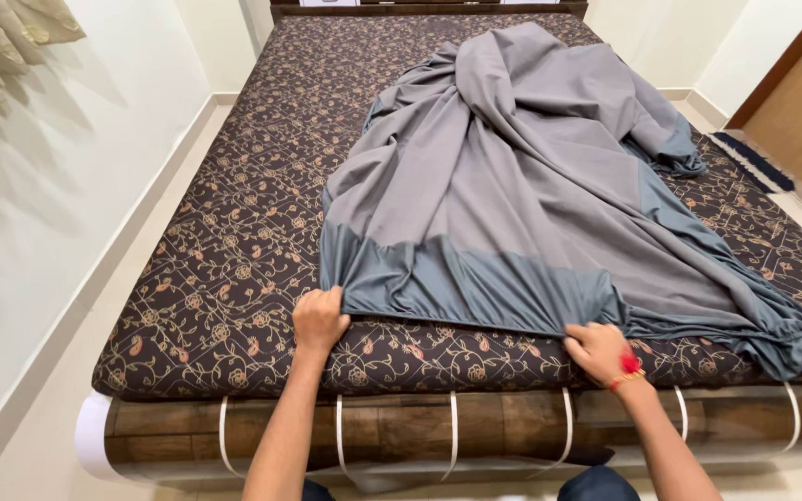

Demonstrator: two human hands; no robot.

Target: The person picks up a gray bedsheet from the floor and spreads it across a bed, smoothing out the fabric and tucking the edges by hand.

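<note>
At mattress [234, 241] foot edge, hands grip grey sheet [512, 186] hem.

The crumpled grey sheet [522, 176] hid much of the patterned mattress [234, 241], and the headboard [429, 7] was cut off at the frame's top edge.

Pale walls [67, 186], tiled floor [39, 436], perhaps wooden door [800, 121]

Bare forearms; red-and-gold bangle [626, 376] on the right wrist.
</note>
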